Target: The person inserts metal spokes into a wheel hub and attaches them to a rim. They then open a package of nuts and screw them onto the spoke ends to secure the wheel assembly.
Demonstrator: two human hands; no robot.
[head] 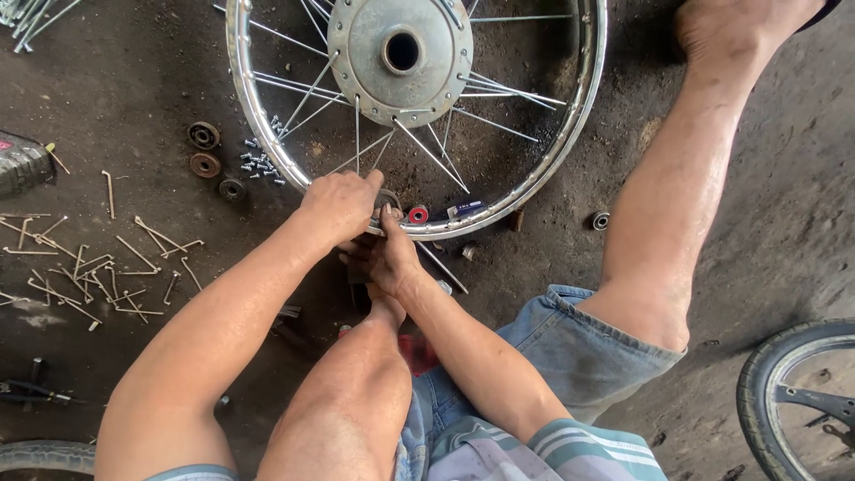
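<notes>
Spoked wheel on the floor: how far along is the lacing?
Done: many spokes already run from the hub to the rim. In hand: the left hand and right hand work at the rim's near edge. Left: loose spokes and nipples lie on the floor.

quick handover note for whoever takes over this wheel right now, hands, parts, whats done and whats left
Left hand grips the near edge of the chrome wheel rim. Right hand is pressed against the rim from below; what its fingers pinch is hidden. Rim lies flat on the floor, hub centred. Many spokes are already laced; others look unfitted. Loose spokes lie left, spoke nipples by the rim, bearings nearby.
</notes>
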